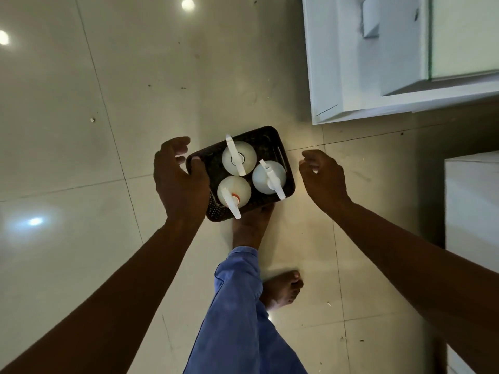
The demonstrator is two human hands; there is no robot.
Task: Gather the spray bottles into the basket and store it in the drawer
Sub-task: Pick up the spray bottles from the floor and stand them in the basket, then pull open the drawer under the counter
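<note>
Glossy pale floor tiles [81,157] fill most of the downward view, crossed by thin dark grout lines and dotted with bright reflections of ceiling lights. At the upper right stands a white cabinet unit [378,63] with a protruding front panel, and the corner of another white block [472,206] shows at the right edge. Near the middle, a dark brown rectangular basket [272,141] with rounded corners and perforated walls holds three spray bottles standing upright and close together. The far bottle [244,155] has a rounded translucent whitish body and a white trigger head; the right bottle [263,176] is a cleaner white with a white nozzle pointing toward the viewer; the near bottle [229,188] is cream-coloured with an orange collar under its white sprayer. The left hand [181,182] grips the basket's left rim, thumb laid over the edge and the fingers [179,149] curled loosely above. The right hand [324,176] hovers just beside the basket's right side, apart from it, its fingers half curled and holding nothing. Below the basket a bare foot [251,228] is partly hidden by it, a blue trouser leg [237,306] runs down the frame, and a second bare foot [282,290] rests on the tiles.
</note>
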